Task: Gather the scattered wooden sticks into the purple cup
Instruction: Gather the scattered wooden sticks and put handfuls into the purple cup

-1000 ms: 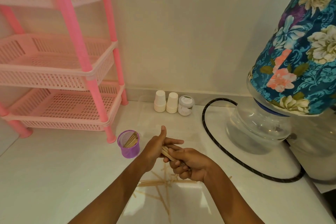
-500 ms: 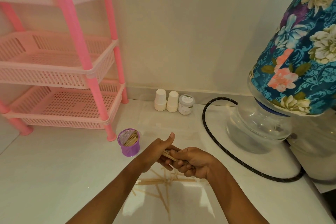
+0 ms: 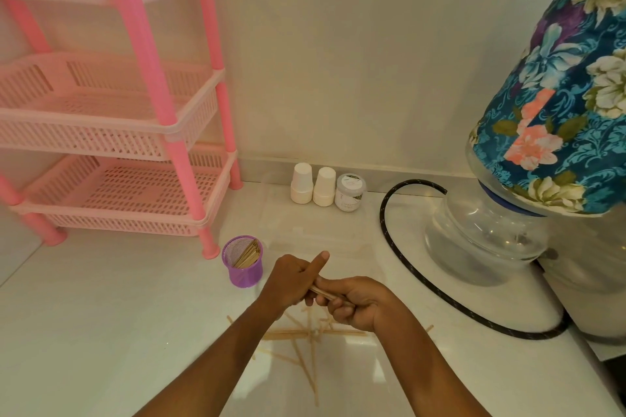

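Several loose wooden sticks (image 3: 305, 337) lie crisscrossed on the desk (image 3: 101, 332) under the forearms. Above them, left hand (image 3: 291, 279) and right hand (image 3: 355, 301) both pinch one small bundle (image 3: 321, 293), long axis running left-right. Purple cup (image 3: 243, 262) stands just left of the left hand, the nearer one.

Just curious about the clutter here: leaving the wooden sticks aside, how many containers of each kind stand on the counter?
Purple cup: 1
White paper cup stacks: 2
Lidded jar: 1
Pink basket rack: 1
Covered water bottle: 1
Total: 6
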The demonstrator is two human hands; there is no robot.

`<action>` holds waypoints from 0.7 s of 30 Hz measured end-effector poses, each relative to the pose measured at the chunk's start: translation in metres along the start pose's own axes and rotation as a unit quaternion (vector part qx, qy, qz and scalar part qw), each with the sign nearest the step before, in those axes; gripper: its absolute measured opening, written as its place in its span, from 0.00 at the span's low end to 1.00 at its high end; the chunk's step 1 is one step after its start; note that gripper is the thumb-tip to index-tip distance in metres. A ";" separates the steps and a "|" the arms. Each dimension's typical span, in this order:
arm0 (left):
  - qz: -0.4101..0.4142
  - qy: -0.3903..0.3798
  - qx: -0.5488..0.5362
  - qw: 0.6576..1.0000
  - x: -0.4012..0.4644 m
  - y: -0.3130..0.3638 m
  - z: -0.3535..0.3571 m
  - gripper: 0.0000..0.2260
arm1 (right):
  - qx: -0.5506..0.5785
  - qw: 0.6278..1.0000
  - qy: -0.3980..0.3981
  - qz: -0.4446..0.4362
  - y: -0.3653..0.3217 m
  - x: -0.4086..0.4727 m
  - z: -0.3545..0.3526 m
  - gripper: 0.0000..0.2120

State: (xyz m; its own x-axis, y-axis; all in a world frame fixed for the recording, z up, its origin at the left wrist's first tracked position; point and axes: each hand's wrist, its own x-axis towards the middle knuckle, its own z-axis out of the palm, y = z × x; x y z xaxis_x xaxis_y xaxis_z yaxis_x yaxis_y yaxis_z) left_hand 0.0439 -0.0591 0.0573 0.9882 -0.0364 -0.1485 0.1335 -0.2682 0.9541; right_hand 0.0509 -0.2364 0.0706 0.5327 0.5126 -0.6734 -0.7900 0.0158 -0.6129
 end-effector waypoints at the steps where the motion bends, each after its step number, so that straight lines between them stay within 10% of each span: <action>1: 0.001 0.007 0.001 1.000 0.001 -0.001 0.000 0.32 | 0.008 1.000 0.002 0.000 0.000 0.001 0.001 0.19; 21: 0.059 0.171 0.073 0.981 -0.002 -0.012 0.010 0.25 | 0.023 0.944 0.295 -0.144 0.015 0.022 0.047 0.13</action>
State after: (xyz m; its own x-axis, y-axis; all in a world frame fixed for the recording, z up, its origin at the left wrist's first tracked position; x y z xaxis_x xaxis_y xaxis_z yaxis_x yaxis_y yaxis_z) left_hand 0.0397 -0.0652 0.0436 0.9667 0.2431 0.0798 0.0298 -0.4166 0.9086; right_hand 0.0364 -0.1849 0.0661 0.7925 -0.0862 -0.6038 -0.5926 0.1259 -0.7956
